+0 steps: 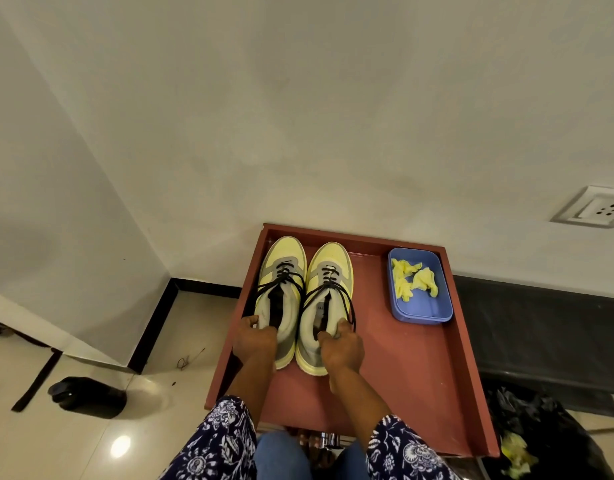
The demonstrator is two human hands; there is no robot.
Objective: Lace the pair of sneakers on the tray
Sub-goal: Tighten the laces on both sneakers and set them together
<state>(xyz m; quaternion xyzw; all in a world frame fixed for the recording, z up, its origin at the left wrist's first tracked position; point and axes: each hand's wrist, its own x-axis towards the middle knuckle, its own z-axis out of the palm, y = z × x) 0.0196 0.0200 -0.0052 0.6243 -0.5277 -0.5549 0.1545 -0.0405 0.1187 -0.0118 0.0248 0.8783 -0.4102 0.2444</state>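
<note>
Two yellow and grey sneakers stand side by side on a red-brown tray, toes pointing away from me. Black laces cross the front of each and hang in loose loops beside the openings. My left hand grips the heel collar of the left sneaker. My right hand grips the heel collar of the right sneaker, with the thumb inside the opening.
A blue plastic box with crumpled yellow paper sits at the tray's far right. The tray butts against a white wall with a socket. A black object lies on the tiled floor at left; dark bags at right.
</note>
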